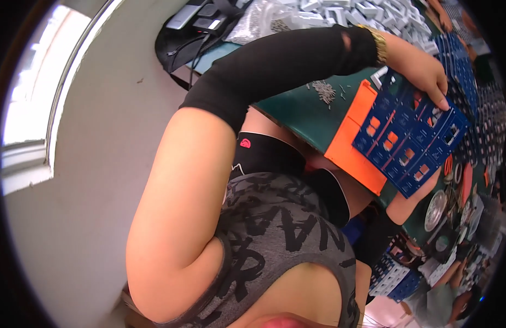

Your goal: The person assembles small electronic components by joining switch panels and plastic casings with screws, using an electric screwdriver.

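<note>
A blue circuit board panel (398,128) with rows of cut-outs lies tilted over an orange flat-edged fixture (354,123). My left hand (425,76), a gold watch band at its wrist, reaches across to the panel's far edge and grips it, one finger pressed on the upper face. From the near right comes my other forearm in a black sleeve; only the base of my right hand (425,188) shows beside the panel's near corner, and its fingers are hidden beneath the panel. A small heap of screws (324,92) lies left of the orange fixture on the green table (294,115).
Many white plastic parts (368,13) and a clear bag (261,22) are piled at the far side. A black bag (179,46) sits at the far left. Stacked blue panels (455,68) stand on the right, near a round metal dish (436,210). Other people work beyond.
</note>
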A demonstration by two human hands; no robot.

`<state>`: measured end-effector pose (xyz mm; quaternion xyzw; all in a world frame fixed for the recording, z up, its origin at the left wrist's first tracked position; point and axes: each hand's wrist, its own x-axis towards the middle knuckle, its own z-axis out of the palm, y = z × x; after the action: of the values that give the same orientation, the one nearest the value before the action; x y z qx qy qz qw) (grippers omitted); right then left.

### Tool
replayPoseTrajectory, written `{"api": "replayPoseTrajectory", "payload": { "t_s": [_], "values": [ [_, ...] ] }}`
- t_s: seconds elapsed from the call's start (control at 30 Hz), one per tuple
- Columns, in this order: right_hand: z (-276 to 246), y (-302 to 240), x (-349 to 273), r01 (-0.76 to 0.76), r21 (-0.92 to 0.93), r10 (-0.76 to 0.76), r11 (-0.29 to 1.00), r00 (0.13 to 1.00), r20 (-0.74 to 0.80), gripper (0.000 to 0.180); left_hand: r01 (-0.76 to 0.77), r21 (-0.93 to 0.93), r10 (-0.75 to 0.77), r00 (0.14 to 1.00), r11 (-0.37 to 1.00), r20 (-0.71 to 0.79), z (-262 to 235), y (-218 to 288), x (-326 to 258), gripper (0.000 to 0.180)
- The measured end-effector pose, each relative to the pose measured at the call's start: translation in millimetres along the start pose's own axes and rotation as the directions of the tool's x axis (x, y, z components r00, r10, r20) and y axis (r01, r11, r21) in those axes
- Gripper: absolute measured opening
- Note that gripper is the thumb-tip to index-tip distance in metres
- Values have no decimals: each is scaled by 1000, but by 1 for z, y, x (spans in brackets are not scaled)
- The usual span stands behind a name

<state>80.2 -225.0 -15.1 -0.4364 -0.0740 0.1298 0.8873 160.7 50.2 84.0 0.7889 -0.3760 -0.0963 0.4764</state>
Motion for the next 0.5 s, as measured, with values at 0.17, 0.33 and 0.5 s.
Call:
{"api": "replayPoseTrajectory", "payload": {
  "t_s": [0.17, 0.33, 0.5],
  "values": [
    [47, 18, -52, 52, 220, 26, 974, 942, -335, 39, -179, 351, 240, 960, 919, -140, 13, 37, -45, 48],
    [60, 42, -72, 70, 106, -31, 992, 943, -332, 38, -258, 143, 288, 918, 956, -272, 46, 66, -52, 25],
    [38, 32, -91, -44, 101, 76, 994, 940, -334, 36, -206, 59, 212, 892, 977, -400, 68, 37, -51, 45]
  ]
}}
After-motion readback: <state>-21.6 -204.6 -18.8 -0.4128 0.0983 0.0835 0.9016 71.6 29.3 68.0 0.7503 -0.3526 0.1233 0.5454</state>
